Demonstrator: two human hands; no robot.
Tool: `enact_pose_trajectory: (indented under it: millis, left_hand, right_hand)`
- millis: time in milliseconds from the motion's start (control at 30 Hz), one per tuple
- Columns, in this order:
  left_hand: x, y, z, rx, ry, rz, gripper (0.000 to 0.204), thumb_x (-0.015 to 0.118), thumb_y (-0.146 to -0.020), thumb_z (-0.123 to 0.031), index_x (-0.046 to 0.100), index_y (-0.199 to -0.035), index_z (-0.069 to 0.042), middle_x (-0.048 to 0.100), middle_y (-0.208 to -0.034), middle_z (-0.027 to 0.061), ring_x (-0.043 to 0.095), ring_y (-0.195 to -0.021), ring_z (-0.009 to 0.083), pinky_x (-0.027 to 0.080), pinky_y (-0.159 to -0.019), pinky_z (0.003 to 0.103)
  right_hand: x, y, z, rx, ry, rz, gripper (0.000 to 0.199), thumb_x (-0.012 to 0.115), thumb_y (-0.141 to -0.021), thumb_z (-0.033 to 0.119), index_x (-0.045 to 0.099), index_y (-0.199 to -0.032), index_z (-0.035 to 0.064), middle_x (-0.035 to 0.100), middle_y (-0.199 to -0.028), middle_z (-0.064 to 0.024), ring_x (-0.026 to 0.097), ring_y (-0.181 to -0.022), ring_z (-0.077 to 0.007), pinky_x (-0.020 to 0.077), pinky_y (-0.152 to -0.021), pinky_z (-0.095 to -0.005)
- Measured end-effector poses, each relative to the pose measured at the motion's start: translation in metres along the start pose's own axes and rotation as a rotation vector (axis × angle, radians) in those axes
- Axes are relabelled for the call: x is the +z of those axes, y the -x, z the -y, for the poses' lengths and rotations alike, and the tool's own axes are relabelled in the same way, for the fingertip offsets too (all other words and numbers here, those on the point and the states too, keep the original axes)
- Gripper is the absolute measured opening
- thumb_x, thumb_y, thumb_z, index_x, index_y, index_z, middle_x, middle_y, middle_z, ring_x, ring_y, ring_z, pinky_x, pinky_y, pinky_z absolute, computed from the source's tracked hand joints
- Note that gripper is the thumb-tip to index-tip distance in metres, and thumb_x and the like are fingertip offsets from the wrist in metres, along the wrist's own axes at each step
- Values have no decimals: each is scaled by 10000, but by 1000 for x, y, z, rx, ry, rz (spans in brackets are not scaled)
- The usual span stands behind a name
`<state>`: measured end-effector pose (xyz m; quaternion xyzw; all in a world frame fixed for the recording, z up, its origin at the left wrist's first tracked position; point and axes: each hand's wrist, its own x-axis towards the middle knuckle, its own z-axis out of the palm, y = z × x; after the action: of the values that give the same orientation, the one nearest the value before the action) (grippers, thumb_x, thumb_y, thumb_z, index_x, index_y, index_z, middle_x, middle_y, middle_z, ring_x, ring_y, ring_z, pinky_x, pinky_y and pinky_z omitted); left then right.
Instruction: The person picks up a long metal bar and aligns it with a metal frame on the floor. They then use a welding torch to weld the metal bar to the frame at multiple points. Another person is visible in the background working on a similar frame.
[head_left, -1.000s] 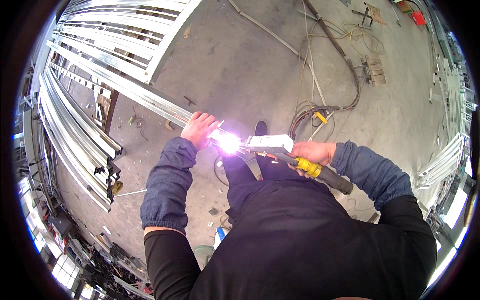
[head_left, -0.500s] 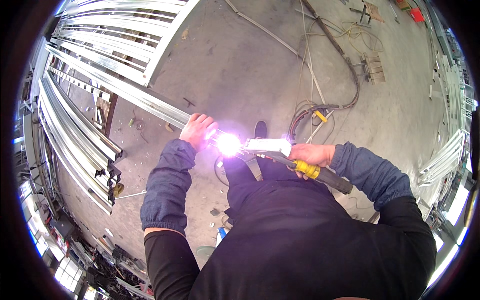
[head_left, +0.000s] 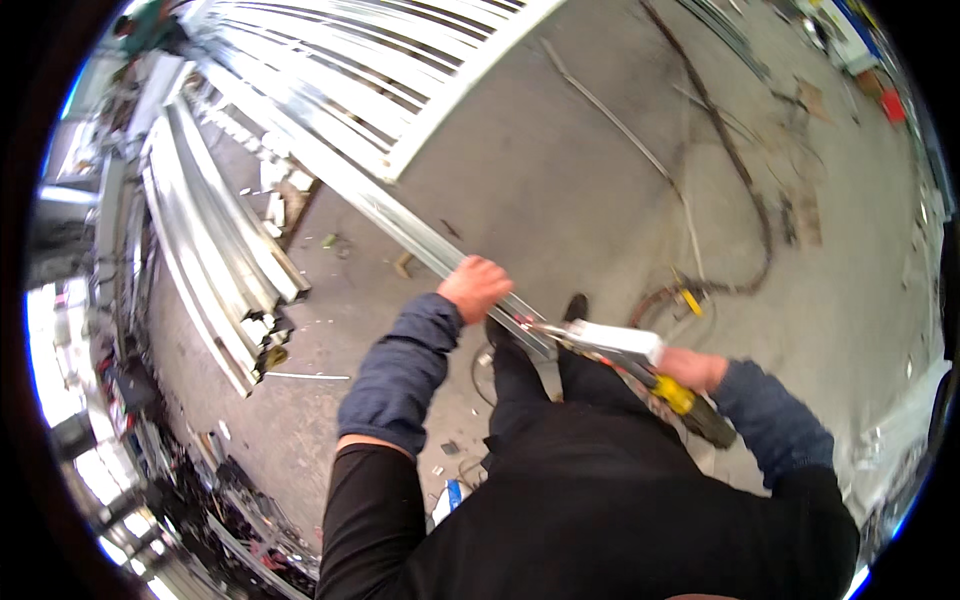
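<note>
Grey concrete is spreading across the workshop floor [head_left: 600, 170], with cables trailing toward one o'clock and a stack of pale metal rails [head_left: 215, 290] lying at nine o'clock. A long metal bar [head_left: 400, 225] is running from eleven o'clock down to the centre, where the left hand [head_left: 475, 288] is resting on it near its cut end, fingers curled together over the top, apparently pressing it steady. The right hand [head_left: 690, 370], at four o'clock from the bar's end, is wrapping closed around the dark, yellow-banded handle of a welding torch [head_left: 625, 350], whose tip is pointing at the bar's end just beside the left hand, so the steadied joint is lying within reach of both.
</note>
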<state>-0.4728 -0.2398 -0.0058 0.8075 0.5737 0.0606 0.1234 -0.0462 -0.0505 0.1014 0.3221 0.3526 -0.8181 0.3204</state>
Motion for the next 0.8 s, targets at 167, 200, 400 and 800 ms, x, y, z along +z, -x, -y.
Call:
enact_pose_trajectory:
  millis: [167,200,400,800]
  left_hand:
    - [-3,12,-1,-31,3,-2,237,715,-762,-143,623,-980,-129,608,-967,44,628,-1014,259,472,-947,401]
    - [-5,11,-2,-23,27,-17,239,715,-763,-141,622,-984,-126,609,-972,44,627,-1018,257,470,-952,396]
    - [-17,22,14,32,41,-13,354,690,-786,-101,644,-1136,-107,648,-1089,62,632,-1116,265,462,-1032,409]
    - [-103,148,344,-174,-159,-18,615,811,-753,-187,616,-1331,-110,645,-1299,95,570,-1338,299,306,-1286,528]
  right_hand:
    - [23,45,37,-142,-102,-101,549,610,-1080,491,577,-1458,94,698,-951,-81,706,-749,-214,600,-645,-373]
    - [21,47,40,-210,-106,-94,577,631,-1063,511,579,-1454,90,697,-948,-85,706,-740,-216,601,-644,-375]
    - [14,41,89,-410,-103,-278,714,703,-986,596,577,-1453,71,695,-936,-98,704,-701,-221,598,-599,-386]
    - [152,-53,289,-659,83,-402,623,646,-1056,497,595,-1470,33,666,-891,-70,688,-672,-174,581,-589,-311]
